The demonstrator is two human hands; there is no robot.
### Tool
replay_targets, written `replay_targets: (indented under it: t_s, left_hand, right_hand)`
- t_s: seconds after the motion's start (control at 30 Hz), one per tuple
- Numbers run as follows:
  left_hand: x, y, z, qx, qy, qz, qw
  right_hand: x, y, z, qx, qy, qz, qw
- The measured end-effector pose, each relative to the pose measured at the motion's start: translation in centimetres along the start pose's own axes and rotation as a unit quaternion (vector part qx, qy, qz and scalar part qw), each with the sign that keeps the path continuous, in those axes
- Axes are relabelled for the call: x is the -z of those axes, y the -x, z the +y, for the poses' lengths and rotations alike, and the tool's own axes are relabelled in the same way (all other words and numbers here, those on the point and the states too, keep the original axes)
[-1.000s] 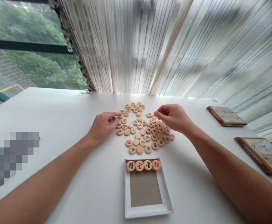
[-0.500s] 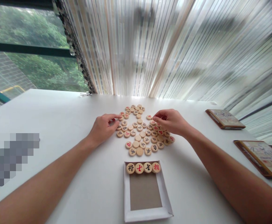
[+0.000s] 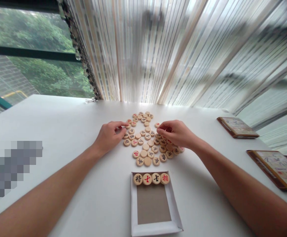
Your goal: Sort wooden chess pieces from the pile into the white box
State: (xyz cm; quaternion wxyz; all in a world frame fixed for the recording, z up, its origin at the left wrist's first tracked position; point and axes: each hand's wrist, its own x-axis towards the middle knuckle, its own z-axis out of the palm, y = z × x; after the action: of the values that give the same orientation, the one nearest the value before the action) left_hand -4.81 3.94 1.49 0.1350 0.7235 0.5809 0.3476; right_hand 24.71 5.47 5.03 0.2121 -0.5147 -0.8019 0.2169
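Note:
Round wooden xiangqi pieces [image 3: 147, 136] with red or black characters, some blank side up, lie spread over the white table. My left hand [image 3: 110, 136] rests at the pile's left edge, thumb and index finger apart, the index fingertip touching a piece [image 3: 128, 126]. Over the right side of the pile, my right hand [image 3: 178, 133] has its thumb and fingertips drawn close together beside a red-marked piece [image 3: 157, 125]. Anything between those fingertips is hidden, as are pieces under that hand. Nearer to me stands a shallow white box [image 3: 155, 227] with a row of several pieces [image 3: 147, 179] along its far end.
Two flat brown-edged boxes [image 3: 238, 126] with printed tops lie on the right of the table [image 3: 66, 115]. A string curtain [image 3: 138, 59] hangs along the far edge, with a window [image 3: 39, 39] at the left. A pixelated patch [image 3: 10, 171] covers the lower left.
My right hand has shifted slightly left and toward me, its fingertips now just nearer me than the red-marked piece. My left hand stays in place. The box row looks the same.

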Motion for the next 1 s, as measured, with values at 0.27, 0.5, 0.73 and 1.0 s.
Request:
replay_targets:
  t_s: [0.27,0.5,0.73,1.0]
  left_hand:
    - [0.1,0.1,0.0,0.004,0.014,-0.001,1.000]
    - [-0.2,-0.5,-0.2,-0.007,0.029,0.042,0.999]
    - [-1.1,-1.9,0.0,0.026,0.023,0.076,0.996]
    - [-2.7,-5.2,1.8,-0.030,-0.039,0.036,0.998]
  right_hand:
    - [-0.1,0.0,0.1,0.007,-0.011,0.002,1.000]
    - [0.0,0.0,0.0,0.008,-0.025,0.001,1.000]
    - [0.1,0.0,-0.3,0.012,-0.034,0.003,0.999]
    - [0.4,0.1,-0.8,0.022,-0.036,0.012,0.999]
